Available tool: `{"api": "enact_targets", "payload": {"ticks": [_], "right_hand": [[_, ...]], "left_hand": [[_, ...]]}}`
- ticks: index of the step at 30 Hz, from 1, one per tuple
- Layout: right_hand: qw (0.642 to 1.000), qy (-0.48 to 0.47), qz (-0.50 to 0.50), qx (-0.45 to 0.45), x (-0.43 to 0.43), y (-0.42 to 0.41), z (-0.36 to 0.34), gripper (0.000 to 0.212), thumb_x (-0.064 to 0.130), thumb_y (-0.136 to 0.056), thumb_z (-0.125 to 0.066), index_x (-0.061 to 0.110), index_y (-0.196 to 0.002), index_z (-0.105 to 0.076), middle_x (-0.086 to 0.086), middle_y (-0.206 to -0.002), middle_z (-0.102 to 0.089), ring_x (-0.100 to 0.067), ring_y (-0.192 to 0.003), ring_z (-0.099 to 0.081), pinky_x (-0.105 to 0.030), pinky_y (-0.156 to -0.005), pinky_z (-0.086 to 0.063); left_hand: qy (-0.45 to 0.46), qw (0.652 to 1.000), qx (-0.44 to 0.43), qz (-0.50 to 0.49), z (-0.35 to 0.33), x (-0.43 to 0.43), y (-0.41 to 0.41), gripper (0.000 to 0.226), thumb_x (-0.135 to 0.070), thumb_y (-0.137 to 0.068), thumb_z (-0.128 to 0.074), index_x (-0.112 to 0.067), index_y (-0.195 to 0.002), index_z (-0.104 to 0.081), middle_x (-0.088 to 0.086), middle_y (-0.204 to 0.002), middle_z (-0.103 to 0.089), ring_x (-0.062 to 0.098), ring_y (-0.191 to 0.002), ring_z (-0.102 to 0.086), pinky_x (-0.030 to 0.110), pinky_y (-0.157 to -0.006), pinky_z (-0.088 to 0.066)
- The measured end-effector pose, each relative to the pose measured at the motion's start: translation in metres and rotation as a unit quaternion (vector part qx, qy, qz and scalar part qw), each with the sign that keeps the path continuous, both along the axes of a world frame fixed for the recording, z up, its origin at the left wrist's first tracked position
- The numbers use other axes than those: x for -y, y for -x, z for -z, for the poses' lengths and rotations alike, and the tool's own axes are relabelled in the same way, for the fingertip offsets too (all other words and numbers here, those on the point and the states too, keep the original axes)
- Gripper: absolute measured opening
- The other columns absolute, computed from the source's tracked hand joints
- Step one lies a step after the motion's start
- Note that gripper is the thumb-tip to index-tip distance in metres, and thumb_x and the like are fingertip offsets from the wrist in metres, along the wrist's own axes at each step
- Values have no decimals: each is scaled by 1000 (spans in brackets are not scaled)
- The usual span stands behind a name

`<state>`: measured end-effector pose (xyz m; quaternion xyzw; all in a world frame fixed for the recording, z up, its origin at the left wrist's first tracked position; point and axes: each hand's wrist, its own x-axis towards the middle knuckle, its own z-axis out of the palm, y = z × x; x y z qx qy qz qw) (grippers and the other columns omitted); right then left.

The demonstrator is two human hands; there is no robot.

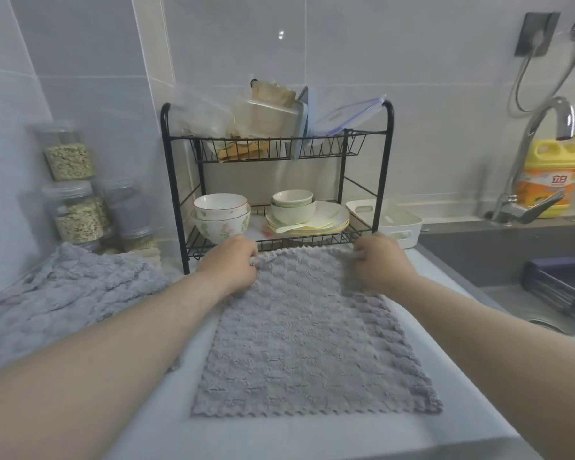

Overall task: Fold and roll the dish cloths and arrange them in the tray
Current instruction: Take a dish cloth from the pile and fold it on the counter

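A grey dish cloth (307, 340) with a scalloped edge lies spread flat on the white counter in front of me. My left hand (231, 262) pinches its far left corner. My right hand (380, 262) pinches its far right corner. Both corners sit just in front of the black rack. A heap of more grey cloths (63, 293) lies crumpled on the counter to the left. The white tray (400, 222) with handle slots stands behind my right hand, to the right of the rack, and looks empty.
A black two-tier wire rack (276, 180) holds bowls, plates and plastic containers straight ahead. Jars of grain (77, 197) stand at the back left. At the right are the sink (512, 260), a tap (541, 154) and a yellow detergent bottle (551, 174).
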<state>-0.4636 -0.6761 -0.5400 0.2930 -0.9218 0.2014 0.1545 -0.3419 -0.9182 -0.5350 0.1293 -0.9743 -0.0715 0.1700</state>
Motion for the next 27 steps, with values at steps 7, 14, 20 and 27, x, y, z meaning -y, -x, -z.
{"api": "enact_targets", "payload": {"ticks": [7, 14, 20, 27], "right_hand": [[999, 26, -41, -16, -64, -75, -6, 17, 10, -88, -51, 17, -100, -62, 6, -97, -51, -17, -89, -50, -27, -73, -41], [994, -73, -87, -2, -107, -145, 30, 12, 18, -80, -52, 22, -92, -53, 9, -101, -52, -17, -95, -52, -29, -75, -43], [992, -86, -94, 22, -115, -162, 41, 10, 22, -84, -46, 22, -79, -37, 7, -83, -45, -21, -81, -47, -34, -70, -41], [985, -89, -135, 61, -117, -166, 29, 26, 13, -79, -48, 26, -64, -30, 15, -76, -38, -13, -76, -43, -9, -62, -33]], "left_hand": [[17, 999, -6, 48, -12, -31, -86, 22, -3, -78, -51, -23, -75, -42, -2, -79, -53, 24, -78, -52, 33, -62, -42], [57, 995, 46, 71, 31, -70, -166, 15, -11, -83, -44, -25, -85, -40, -8, -86, -49, 18, -76, -50, 32, -57, -32], [-18, 997, 50, 53, 46, -73, -181, 23, -6, -79, -42, -22, -72, -26, 2, -77, -45, 22, -69, -42, 36, -58, -27], [-77, 990, 57, 98, 42, -73, -185, 23, -3, -72, -42, -20, -67, -28, -1, -76, -40, 10, -66, -35, 27, -57, -25]]}}
